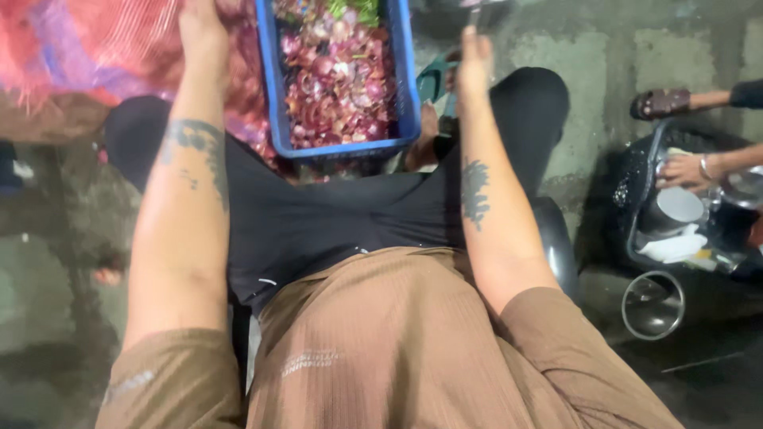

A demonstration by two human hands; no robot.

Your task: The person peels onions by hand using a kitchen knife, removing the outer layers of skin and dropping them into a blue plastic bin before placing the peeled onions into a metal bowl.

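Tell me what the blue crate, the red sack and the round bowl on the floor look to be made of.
Blue crate: looks like rigid moulded plastic, with an even colour and a thick rim.
Red sack: probably woven plastic mesh, since an open net weave shows.
Round bowl: likely steel, grey with a shiny, reflecting rim.

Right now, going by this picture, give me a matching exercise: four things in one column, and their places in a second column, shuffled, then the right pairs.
Things:
1. blue crate
2. red mesh sack
3. steel bowl
4. left hand

Places:
A. on the floor at lower right, beside a black tub
B. top left corner
C. top middle, between the knees, full of purple onion peels
D. at the top edge, just left of the crate

Pairs: 1-C, 2-B, 3-A, 4-D
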